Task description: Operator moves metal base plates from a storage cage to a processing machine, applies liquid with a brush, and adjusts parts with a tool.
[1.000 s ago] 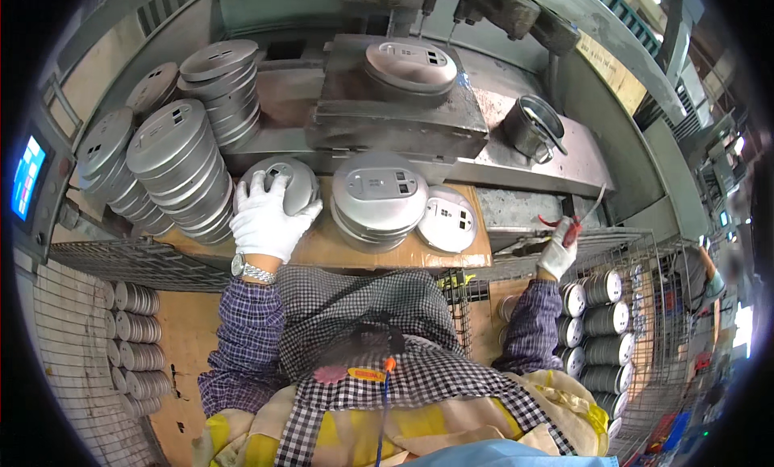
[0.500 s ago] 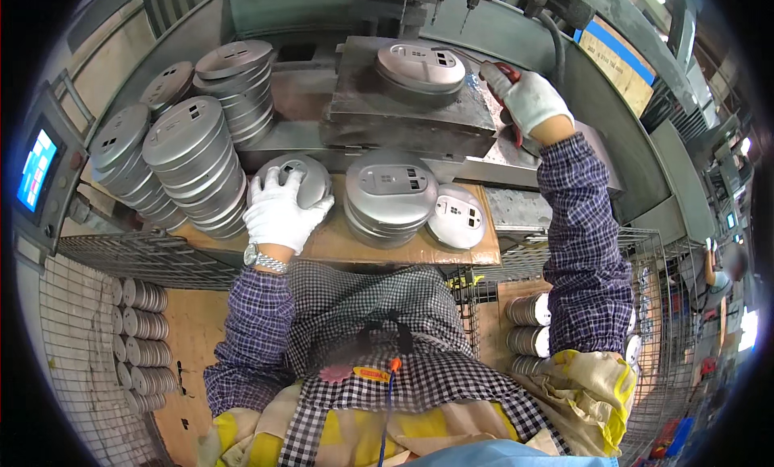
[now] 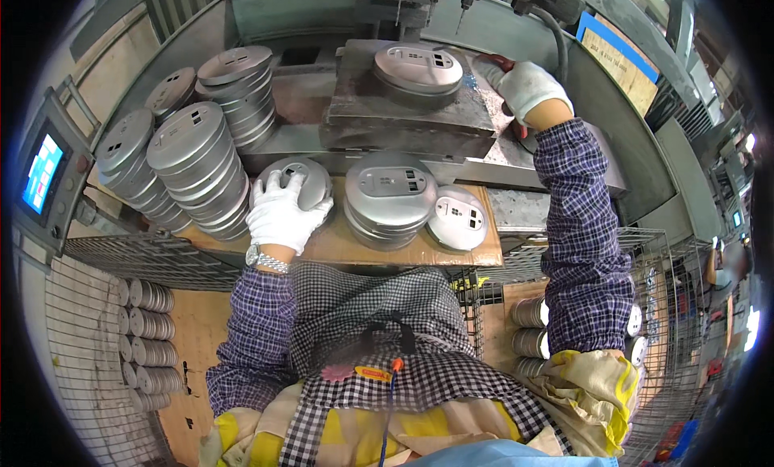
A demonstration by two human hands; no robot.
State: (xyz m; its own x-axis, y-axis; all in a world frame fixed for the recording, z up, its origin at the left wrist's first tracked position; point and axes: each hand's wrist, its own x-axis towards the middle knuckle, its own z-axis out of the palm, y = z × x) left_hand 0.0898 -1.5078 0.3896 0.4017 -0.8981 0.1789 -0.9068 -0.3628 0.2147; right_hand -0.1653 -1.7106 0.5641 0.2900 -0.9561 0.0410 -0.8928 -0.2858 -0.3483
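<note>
My left hand [image 3: 281, 213], in a white glove, lies on a round grey metal lid [image 3: 300, 181] on the wooden board [image 3: 347, 245], fingers curled over its edge. Beside it sits a short stack of similar lids [image 3: 389, 195] and a single lid [image 3: 457, 217]. My right hand [image 3: 525, 86], also gloved, reaches up to the right of the press die [image 3: 403, 112], closed around a red-tipped handle [image 3: 493, 62]. One lid [image 3: 418, 68] rests on top of the die.
Tall leaning stacks of lids [image 3: 197, 161] stand at the left, with more behind [image 3: 240, 88]. A control screen [image 3: 42, 173] glows at the far left. Wire baskets [image 3: 145, 346] below hold rows of lids on both sides.
My right hand rose from the low right basket side up to the red-tipped handle beside the die. The left hand stayed on the same lid.
</note>
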